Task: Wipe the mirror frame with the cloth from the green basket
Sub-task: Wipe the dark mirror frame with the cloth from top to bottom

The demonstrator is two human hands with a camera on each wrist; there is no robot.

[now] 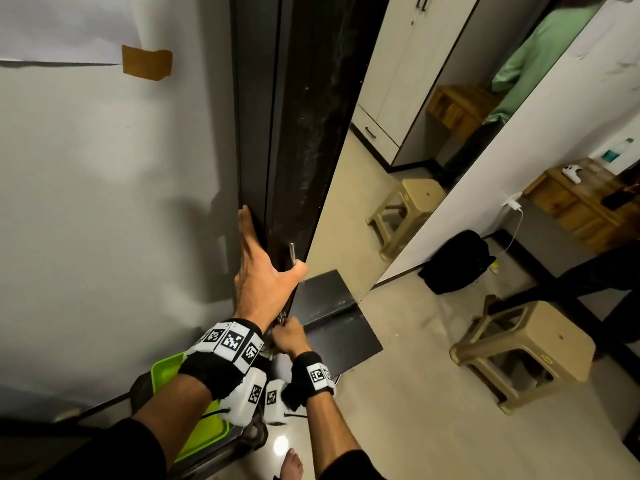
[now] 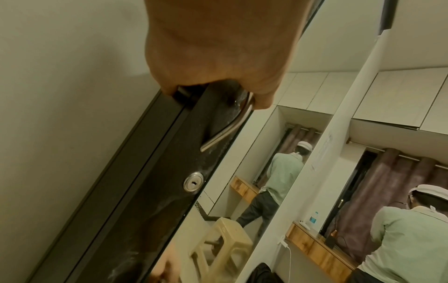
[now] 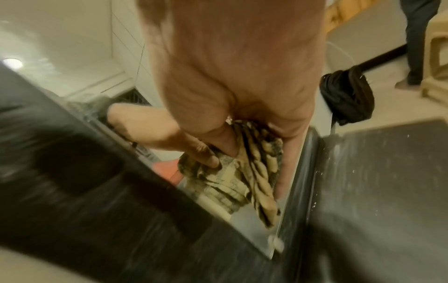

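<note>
The tall mirror has a dusty dark frame (image 1: 304, 150) standing against the white wall. My left hand (image 1: 266, 275) grips the frame's outer edge, fingers round the side and thumb on the front beside the metal handle (image 2: 227, 130). Lower down, my right hand (image 1: 289, 339) holds a bunched striped cloth (image 3: 244, 172) and presses it against the bottom corner of the mirror by the frame (image 3: 297, 201). Only a scrap of the cloth (image 1: 281, 318) shows in the head view. The green basket (image 1: 165, 370) sits on the floor under my left forearm.
A keyhole (image 2: 193, 181) sits in the frame above the handle. A beige plastic stool (image 1: 526, 351) stands on the floor to the right, with a black bag (image 1: 457, 261) and a wooden desk (image 1: 585, 202) behind it. Another person's dark trouser leg (image 1: 606, 268) crosses the right side.
</note>
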